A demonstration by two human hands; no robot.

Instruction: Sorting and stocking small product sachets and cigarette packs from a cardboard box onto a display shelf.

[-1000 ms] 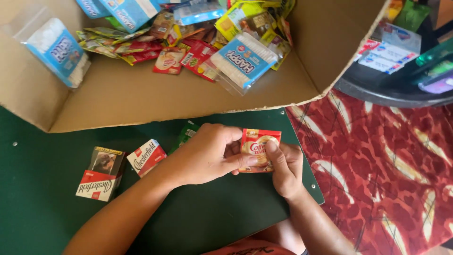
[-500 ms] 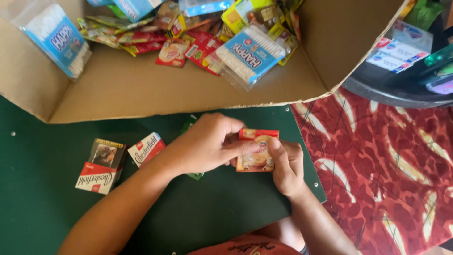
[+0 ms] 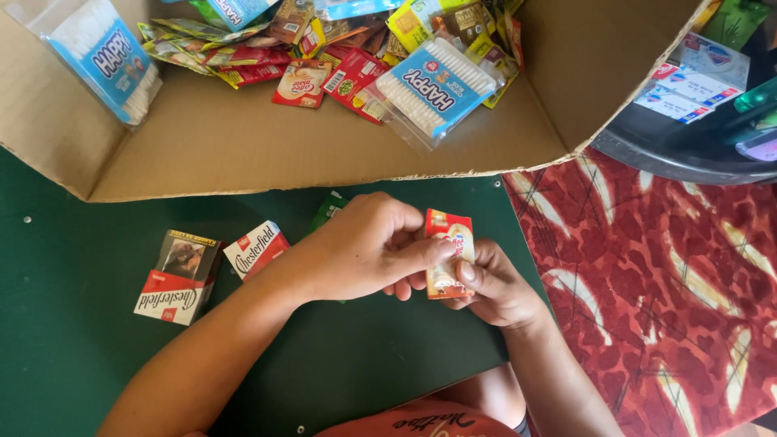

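A green board [image 3: 97, 380] lies below an open cardboard box [image 3: 243, 154] of sachets. Over the board, both hands pinch 1 small red-and-cream sachet [image 3: 450, 252]: left hand [image 3: 364, 247] curled on its left edge, right hand [image 3: 495, 285] gripping from below. 2 red-and-white packs [image 3: 210, 263] lie left.

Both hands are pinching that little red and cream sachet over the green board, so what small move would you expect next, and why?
Probably a small turn or press of the sachet between the fingers. The left hand pinches its left edge with thumb and fingers, the right hand holds its lower right edge, and it stands upright just above the green board, with similar packets heaped in the cardboard box behind.
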